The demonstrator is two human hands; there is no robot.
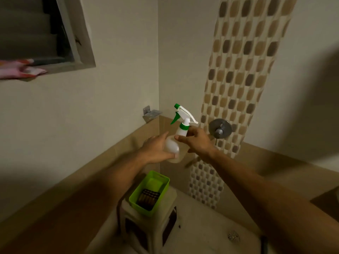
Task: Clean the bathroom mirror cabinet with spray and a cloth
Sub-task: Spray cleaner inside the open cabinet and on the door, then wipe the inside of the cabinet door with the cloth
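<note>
Head view, bathroom corner, near to far. Both forearms reach forward and converge at mid-frame. Below them, a green basket [140, 209] sits on a pale stool [159, 222], with a floor drain [233, 236] to the right.

The spray bottle [180, 132] is held between the two hands, above the basket and clear of the wall. The left hand [156, 149] cups the rounded lower body from the left, fingers curled beneath. The right hand [197, 142] grips the shoulder just under the green collar, thumb laid across the front.

The long axis is tilted, base down-left toward the left hand, neck up-right. The trigger head [183, 111] stands free above both hands, its green nozzle pointing left. The right hand is nearer the trigger, so it is probably the one to take the spraying grip.

The bottle is translucent white with green nozzle, trigger and collar; its fill level is unclear through motion blur.

Behind are a round wall valve [220, 128] and, far left, a pink cloth [20, 69] on the window sill. No mirror cabinet is in view.
</note>
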